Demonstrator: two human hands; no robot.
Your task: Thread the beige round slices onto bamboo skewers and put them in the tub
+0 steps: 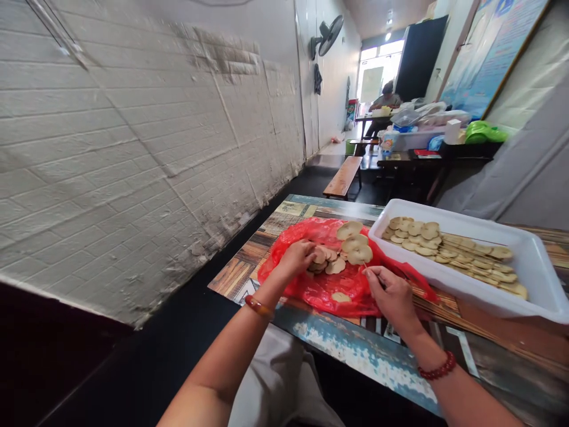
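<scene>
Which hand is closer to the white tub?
Right. The right hand, pinching a skewer, is on the near side of the white tub, by its left end; the left hand is farther off, at the loose slices on the red bag.

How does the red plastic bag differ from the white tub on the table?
The red plastic bag is thin and crumpled, while the white tub has stiff, smooth walls. The bag lies spread open in an irregular shape; the tub is an oblong open box. The left hand is over the bag, whereas neither hand is in the tub. Both hold flat, pale tan pieces.
</scene>
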